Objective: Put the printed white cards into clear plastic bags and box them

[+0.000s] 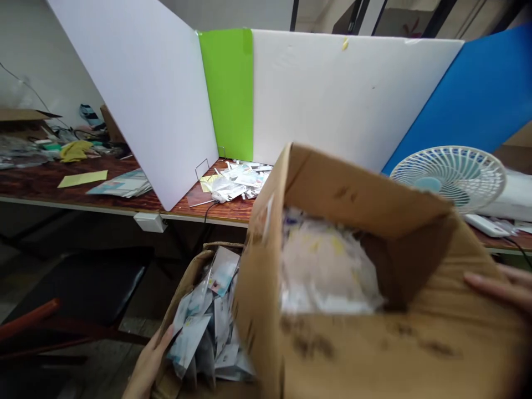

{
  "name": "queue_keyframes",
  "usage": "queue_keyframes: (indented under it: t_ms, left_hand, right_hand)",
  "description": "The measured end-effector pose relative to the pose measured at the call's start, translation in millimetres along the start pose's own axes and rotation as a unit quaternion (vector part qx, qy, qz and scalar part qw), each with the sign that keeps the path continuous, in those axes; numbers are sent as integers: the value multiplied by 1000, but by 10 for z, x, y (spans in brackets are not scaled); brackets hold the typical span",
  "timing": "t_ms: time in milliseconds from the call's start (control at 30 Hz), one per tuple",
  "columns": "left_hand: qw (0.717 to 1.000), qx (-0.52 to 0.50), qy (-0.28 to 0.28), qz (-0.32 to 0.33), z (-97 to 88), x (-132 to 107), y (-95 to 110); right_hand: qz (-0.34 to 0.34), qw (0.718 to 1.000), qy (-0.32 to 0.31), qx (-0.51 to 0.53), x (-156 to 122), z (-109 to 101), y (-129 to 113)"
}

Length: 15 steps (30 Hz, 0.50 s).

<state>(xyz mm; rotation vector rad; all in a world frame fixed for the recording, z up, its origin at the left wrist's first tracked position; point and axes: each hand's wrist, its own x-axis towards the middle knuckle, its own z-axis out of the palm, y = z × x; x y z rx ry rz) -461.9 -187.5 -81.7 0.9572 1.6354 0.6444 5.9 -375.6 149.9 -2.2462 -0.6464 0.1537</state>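
A large cardboard box (332, 354) is raised close to the camera, tilted with its open top showing. Inside it lies a clear plastic bag (328, 266) with pale, yellowish contents, blurred. My right hand (505, 285) grips this box at its right side; only some fingers show. Below and left, partly covered by the large box, stands a second cardboard box (180, 293) filled with several clear-wrapped packets (189, 343) holding printed cards. My left hand (147, 363) is at that lower box's left rim, fingers bent over the edge beside the packets.
Behind the boxes, a wooden table (183, 208) carries a heap of small white packets (243, 180) and a stack of leaflets (122, 184). White, green and blue panels (353, 100) stand upright there. A fan (451, 174) is at right, a dark chair (83, 282) at left.
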Motion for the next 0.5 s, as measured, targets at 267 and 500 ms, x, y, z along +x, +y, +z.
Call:
queue_keyframes:
  t_ms: [267, 500]
  left_hand:
    - [997, -41, -49, 34, 9, 46, -53]
    - [996, 31, -60, 62, -229, 121, -226]
  right_hand:
    - [-8, 985, -73, 155, 974, 542, -783]
    - [56, 993, -16, 105, 797, 811, 360]
